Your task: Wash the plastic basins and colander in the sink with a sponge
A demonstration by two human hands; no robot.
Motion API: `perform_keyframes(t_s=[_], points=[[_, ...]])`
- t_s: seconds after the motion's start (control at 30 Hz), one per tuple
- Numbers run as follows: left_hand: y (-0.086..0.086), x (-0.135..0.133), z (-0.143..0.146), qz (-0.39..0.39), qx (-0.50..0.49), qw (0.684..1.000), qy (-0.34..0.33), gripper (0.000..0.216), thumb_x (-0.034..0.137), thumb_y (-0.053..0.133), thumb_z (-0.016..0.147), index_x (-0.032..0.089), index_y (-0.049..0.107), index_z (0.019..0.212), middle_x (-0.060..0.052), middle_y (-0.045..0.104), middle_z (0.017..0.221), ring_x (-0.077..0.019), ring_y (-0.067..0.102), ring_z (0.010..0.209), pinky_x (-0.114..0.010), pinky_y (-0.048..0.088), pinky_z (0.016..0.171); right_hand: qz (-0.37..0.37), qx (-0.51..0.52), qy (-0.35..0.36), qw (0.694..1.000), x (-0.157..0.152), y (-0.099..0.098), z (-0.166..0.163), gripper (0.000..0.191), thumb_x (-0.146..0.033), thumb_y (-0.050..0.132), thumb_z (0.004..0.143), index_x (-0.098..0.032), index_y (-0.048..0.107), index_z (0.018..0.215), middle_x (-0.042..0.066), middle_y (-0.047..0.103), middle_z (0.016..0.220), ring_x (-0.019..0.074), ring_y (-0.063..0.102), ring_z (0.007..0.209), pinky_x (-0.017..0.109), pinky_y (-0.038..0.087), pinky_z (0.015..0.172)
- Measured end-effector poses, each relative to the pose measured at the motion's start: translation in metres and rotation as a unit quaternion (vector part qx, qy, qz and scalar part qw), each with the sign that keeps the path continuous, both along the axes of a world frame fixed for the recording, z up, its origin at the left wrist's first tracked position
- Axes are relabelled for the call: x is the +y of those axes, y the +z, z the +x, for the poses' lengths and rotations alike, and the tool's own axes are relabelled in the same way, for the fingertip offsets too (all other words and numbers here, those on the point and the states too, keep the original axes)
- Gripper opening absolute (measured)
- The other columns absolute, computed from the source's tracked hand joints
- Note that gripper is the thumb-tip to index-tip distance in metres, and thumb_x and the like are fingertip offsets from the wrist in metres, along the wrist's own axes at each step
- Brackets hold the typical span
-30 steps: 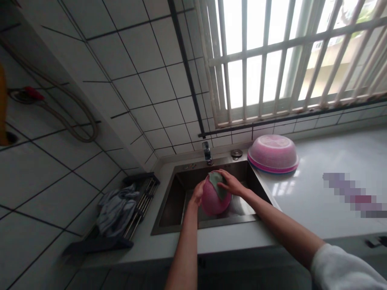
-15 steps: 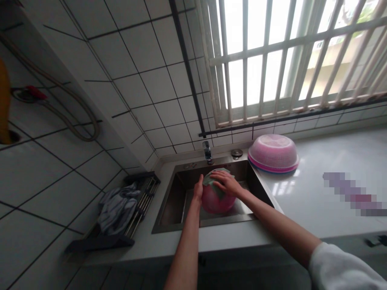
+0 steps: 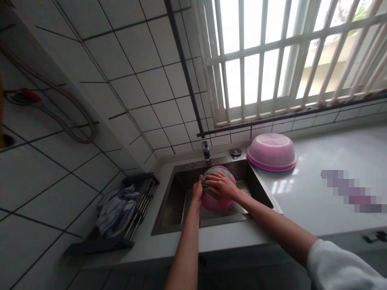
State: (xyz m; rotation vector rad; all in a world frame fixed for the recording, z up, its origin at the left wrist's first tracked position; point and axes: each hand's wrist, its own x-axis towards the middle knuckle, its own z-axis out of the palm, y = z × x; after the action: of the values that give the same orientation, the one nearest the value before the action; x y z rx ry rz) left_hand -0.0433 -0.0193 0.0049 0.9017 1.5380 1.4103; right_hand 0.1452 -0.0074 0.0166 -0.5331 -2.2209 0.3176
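Observation:
A round pink bowl (image 3: 214,204) is held inside the metal sink (image 3: 169,228), seemingly tilted or bottom up. My left hand (image 3: 197,191) grips its left edge, with the thumb up along the side. Over the bowl lies a pale green cloth (image 3: 208,182), pressed against the surface by my right hand (image 3: 223,184). The fingers of that hand point left and partly cover the cloth. Both palms are hidden.
A faucet (image 3: 206,151) and a round drain strainer (image 3: 235,152) are behind the sink. Stacked pink basins (image 3: 272,151) lie upside down on the counter (image 3: 314,149) to the right. At left, a striped cloth (image 3: 116,211) rests on a dark rack (image 3: 99,245). A barred window is above.
My right hand has slid the green cloth down and toward me over the bowl, uncovering its far edge. My left hand keeps its grip. The view has shifted slightly.

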Motion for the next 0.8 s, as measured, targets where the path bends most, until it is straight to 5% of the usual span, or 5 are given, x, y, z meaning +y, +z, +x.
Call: perform_keyframes(t_s=[0.1, 0.27, 0.43, 0.6, 0.8], points=[[0.002, -0.001, -0.003, -0.008, -0.016, 1.0, 0.025, 0.087, 0.095, 0.07, 0.052, 0.011, 0.076, 0.077, -0.006, 0.066, 0.069, -0.0174, 0.056, 0.067, -0.028, 0.04, 0.061, -0.141, 0.111, -0.095, 0.979, 0.028, -0.017, 0.02, 0.041, -0.044, 0.052, 0.104, -0.029, 0.068, 0.138, 0.006, 0.065, 0.145, 0.0264, 0.055, 0.139, 0.048, 0.039, 0.12], [0.003, -0.002, -0.006, 0.004, -0.006, 0.998, 0.064, 0.088, 0.098, 0.067, 0.05, 0.012, 0.069, 0.069, -0.001, 0.056, 0.062, -0.0139, 0.048, 0.062, -0.028, 0.033, 0.057, -0.374, 0.162, -0.218, 0.887, 0.054, -0.044, 0.036, 0.051, -0.046, 0.038, 0.106, -0.023, 0.066, 0.141, 0.01, 0.068, 0.141, 0.0284, 0.061, 0.134, 0.047, 0.045, 0.115], [0.002, -0.001, 0.001, 0.019, 0.02, 0.998, 0.057, 0.095, 0.099, 0.061, 0.057, 0.009, 0.076, 0.083, -0.006, 0.066, 0.071, -0.0171, 0.055, 0.069, -0.028, 0.038, 0.062, -0.193, 0.17, -0.174, 0.951, 0.042, -0.035, 0.024, 0.048, -0.044, 0.042, 0.106, -0.027, 0.061, 0.147, 0.007, 0.059, 0.152, 0.0257, 0.052, 0.143, 0.046, 0.039, 0.121], [-0.001, 0.004, 0.01, 0.045, 0.076, 0.996, -0.02, 0.083, 0.088, 0.066, 0.068, 0.009, 0.08, 0.087, -0.011, 0.075, 0.081, -0.0231, 0.065, 0.081, -0.03, 0.048, 0.074, -0.051, 0.02, -0.078, 0.995, 0.016, -0.015, 0.011, 0.04, -0.032, 0.054, 0.104, -0.032, 0.066, 0.142, 0.007, 0.059, 0.152, 0.0289, 0.047, 0.146, 0.056, 0.032, 0.125], [-0.002, 0.005, 0.011, 0.038, 0.107, 0.992, -0.048, 0.071, 0.082, 0.066, 0.074, 0.012, 0.079, 0.081, -0.009, 0.074, 0.077, -0.0245, 0.065, 0.082, -0.031, 0.049, 0.077, -0.058, -0.021, -0.047, 0.997, 0.015, -0.022, 0.01, 0.046, -0.033, 0.061, 0.101, -0.03, 0.061, 0.147, 0.009, 0.056, 0.155, 0.0296, 0.047, 0.147, 0.054, 0.036, 0.124]])
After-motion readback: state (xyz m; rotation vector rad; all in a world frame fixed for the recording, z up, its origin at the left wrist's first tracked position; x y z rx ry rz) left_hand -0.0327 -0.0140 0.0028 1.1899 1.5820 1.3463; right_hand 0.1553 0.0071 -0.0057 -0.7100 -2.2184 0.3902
